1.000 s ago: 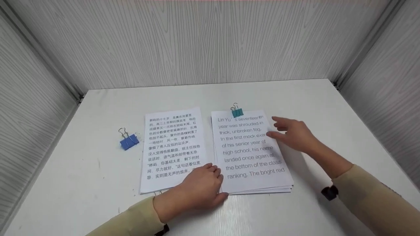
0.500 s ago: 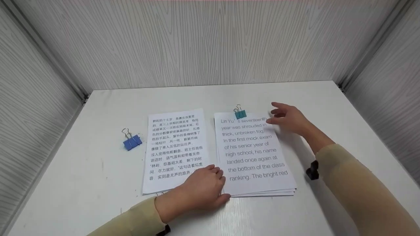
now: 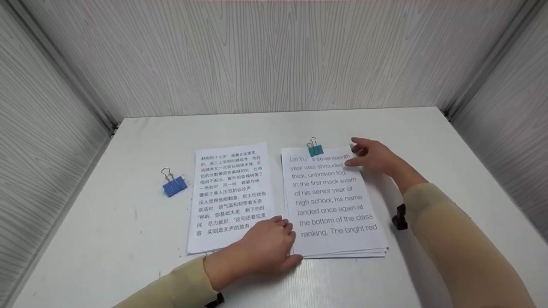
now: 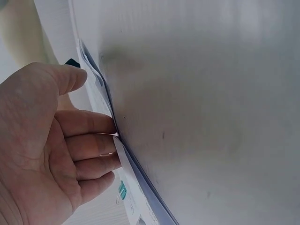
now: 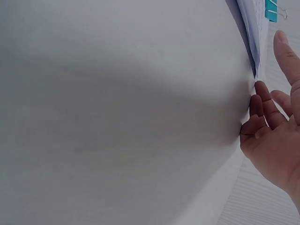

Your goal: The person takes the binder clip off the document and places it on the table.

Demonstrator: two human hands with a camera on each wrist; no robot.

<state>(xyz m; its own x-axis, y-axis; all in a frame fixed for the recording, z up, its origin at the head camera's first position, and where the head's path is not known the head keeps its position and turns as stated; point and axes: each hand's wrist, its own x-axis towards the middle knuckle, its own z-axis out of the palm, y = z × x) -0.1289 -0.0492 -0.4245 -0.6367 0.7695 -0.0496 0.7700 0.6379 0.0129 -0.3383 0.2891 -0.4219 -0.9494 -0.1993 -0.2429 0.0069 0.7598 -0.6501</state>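
so the left hand (image 3: 269, 244) touches the clipped stack (image 3: 329, 203) at 7 o'clock, fingers together, while the right hand (image 3: 374, 157) is round 2, thumb and fingers apart

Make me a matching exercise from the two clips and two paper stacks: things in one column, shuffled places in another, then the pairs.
1. Blue clip
2. Teal clip
3. Chinese-text stack
4. English-text stack

A. On a stack's top edge
B. Stack nearer the right hand
C. On the table, off both stacks
D. Stack nearer the blue clip

Pairs: 1-C, 2-A, 3-D, 4-B
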